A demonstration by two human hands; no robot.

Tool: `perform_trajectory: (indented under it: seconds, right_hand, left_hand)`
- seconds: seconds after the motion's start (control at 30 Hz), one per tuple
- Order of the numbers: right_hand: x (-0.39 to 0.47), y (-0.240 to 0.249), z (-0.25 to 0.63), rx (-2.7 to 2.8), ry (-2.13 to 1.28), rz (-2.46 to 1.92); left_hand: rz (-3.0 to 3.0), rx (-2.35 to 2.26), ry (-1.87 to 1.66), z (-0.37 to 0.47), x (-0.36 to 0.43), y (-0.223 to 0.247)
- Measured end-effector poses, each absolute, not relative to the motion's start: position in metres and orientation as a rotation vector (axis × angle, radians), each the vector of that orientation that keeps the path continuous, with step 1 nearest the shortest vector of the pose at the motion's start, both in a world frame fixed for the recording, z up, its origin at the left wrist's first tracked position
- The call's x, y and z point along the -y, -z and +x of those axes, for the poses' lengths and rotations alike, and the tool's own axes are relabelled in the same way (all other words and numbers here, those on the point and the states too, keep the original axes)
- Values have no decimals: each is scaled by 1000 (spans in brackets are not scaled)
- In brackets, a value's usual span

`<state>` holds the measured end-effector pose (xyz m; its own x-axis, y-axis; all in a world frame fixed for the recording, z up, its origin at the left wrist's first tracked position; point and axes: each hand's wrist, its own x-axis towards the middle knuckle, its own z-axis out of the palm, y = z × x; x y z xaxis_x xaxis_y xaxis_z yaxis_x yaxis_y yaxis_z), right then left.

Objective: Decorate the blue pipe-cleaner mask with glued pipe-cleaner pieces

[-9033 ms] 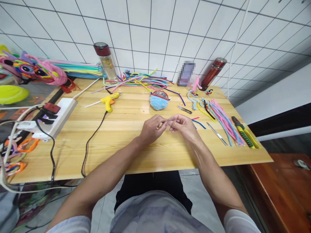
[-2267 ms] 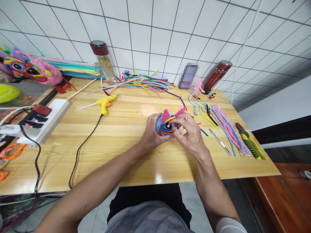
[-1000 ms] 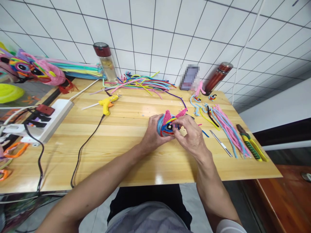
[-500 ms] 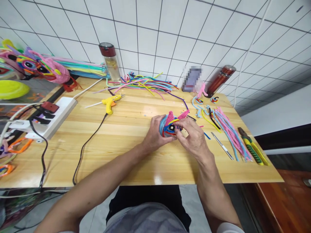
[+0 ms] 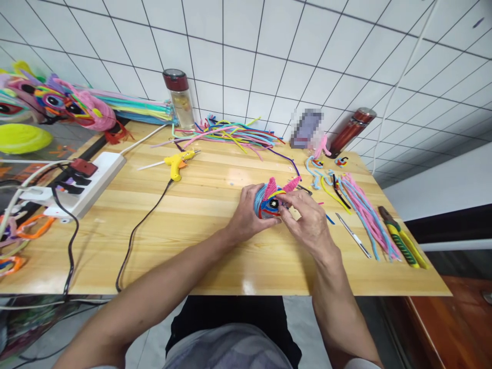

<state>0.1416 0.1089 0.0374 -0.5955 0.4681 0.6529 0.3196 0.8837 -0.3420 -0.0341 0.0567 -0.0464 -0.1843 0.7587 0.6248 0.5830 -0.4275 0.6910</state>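
A pipe-cleaner animal head [image 5: 265,204], blue with pink ears, a yellow brow, red trim and a black-and-white eye, is held up above the wooden table [image 5: 200,256]. My left hand [image 5: 246,212] wraps round its left side, the thumb along the underside. At the front, my right hand [image 5: 309,215] has thumb and forefinger pinched against the face beside the eye; whatever is between those fingertips is too small to make out. Just past the right hand lie a craft knife [image 5: 353,236] and a bundle of pink and blue pipe cleaners [image 5: 367,215].
A yellow glue gun [image 5: 177,163] with a trailing cord lies left of centre, near a white power strip [image 5: 90,184]. Loose pipe cleaners [image 5: 230,134], a glass bottle [image 5: 180,102] and a red flask [image 5: 352,132] line the wall. Pliers [image 5: 400,238] lie at right.
The whole view has shifted slightly. Both hands keep their places on the animal head, the right fingertips still at its face beside the eye.
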Motion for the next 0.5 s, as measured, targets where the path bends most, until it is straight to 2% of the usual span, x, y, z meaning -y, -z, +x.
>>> perform_trajectory:
  seconds: [0.5]
  right_hand:
    - [-108,-40,141,2241,-295,-566]
  left_hand:
    - [1900,-1570,-1622,-35,-55,47]
